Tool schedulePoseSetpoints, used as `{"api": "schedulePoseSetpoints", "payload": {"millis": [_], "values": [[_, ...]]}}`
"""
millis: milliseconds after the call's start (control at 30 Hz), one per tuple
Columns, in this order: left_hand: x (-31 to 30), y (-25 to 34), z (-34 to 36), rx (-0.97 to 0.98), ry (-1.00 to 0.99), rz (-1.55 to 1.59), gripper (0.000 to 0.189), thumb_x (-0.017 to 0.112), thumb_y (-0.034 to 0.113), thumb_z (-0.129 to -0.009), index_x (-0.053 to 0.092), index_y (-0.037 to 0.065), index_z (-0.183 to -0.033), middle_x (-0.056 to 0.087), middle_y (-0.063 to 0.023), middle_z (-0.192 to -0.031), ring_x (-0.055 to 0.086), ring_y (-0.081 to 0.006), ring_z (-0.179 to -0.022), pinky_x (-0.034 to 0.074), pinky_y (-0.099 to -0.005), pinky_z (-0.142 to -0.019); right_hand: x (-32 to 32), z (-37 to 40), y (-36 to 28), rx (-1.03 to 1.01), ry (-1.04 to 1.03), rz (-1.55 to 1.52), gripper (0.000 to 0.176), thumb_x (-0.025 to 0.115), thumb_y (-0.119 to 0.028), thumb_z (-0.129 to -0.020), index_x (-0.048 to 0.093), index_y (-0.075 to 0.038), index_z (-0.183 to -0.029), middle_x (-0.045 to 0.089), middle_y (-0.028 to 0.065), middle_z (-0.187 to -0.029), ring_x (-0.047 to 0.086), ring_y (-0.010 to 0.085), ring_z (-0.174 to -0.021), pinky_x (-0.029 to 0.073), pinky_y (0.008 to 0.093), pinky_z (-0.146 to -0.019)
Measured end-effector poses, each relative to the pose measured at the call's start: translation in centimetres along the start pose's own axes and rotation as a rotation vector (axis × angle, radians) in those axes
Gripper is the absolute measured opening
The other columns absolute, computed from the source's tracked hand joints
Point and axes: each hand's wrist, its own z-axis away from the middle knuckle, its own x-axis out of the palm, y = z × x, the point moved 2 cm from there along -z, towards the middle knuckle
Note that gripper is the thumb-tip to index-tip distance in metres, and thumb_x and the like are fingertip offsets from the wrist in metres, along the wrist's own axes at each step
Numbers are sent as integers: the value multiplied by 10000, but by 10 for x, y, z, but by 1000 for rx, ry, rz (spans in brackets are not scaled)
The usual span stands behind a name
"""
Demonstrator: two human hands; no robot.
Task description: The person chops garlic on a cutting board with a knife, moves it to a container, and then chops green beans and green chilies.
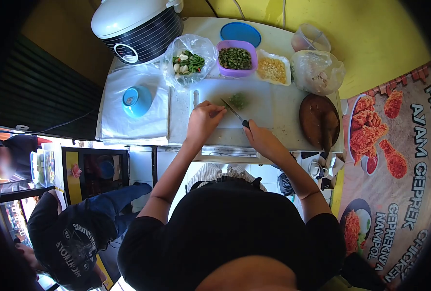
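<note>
My right hand (263, 138) is wrapped round the black handle of a kitchen knife (235, 112), its blade angled up and left over the white cutting board (261, 104). My left hand (206, 119) is closed in a pinch at the board's front left, close to the blade tip. What its fingers hold is too small to make out. Just beyond the blade lies a small heap of chopped green pieces (239, 101). Behind the board stands a purple container (251, 72) full of cut green pieces.
A plastic bag (169, 68) of garlic and chillies, a tray of yellow pieces (272, 70) and another bag (317, 75) line the back. Left are a rice cooker (145, 41) and blue bowl (137, 101); right, a stone mortar (312, 121). Another person (74, 237) is behind at left.
</note>
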Motion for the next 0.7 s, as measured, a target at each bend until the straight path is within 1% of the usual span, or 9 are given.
{"api": "schedulePoseSetpoints", "payload": {"millis": [200,267,333,367,467,533,700], "values": [[3,-1,-1,25,20,-6,152,711,144,-788,728,27,-883,649,-103,-797,612,-199,-663,494,-309,-633,9,7,2,-8,34,6,302,402,-304,-988,433,-3,-986,599,274,-691,585,469,-645,448,544,-595],[3,-2,1,-11,33,46,155,712,149,-788,726,24,-878,654,-105,-796,615,-201,-662,495,-308,-637,10,11,10,-26,53,-8,305,404,-306,-988,435,-3,-985,598,275,-698,584,470,-653,448,543,-600],[1,0,1,-20,21,29,158,711,155,-791,726,22,-876,655,-105,-797,621,-204,-667,497,-308,-641,5,17,14,-51,29,-44,302,401,-299,-995,431,-1,-963,589,266,-727,576,456,-677,431,510,-607],[1,1,1,-29,12,12,162,710,160,-793,725,20,-874,656,-105,-798,626,-207,-672,500,-309,-646,3,18,17,-50,31,-46,302,401,-299,-995,431,-1,-963,589,266,-727,576,456,-677,431,510,-607],[3,1,0,-22,10,-7,170,711,170,-794,725,20,-873,662,-109,-805,644,-216,-694,506,-316,-656,0,14,20,-69,77,-79,317,415,-316,-986,445,-1,-974,596,262,-698,583,458,-660,444,522,-602],[5,3,-2,-25,10,-16,171,712,173,-793,725,22,-873,664,-111,-807,649,-221,-698,508,-321,-658,-2,12,20,-35,44,-110,321,420,-320,-986,446,-1,-971,594,260,-693,583,453,-655,439,516,-595],[7,0,-3,-26,20,-10,176,715,177,-790,724,21,-870,668,-116,-808,658,-229,-702,512,-328,-661,-4,10,11,-70,34,-129,323,413,-322,-989,441,-1,-960,585,252,-671,577,448,-637,432,516,-585]]}}
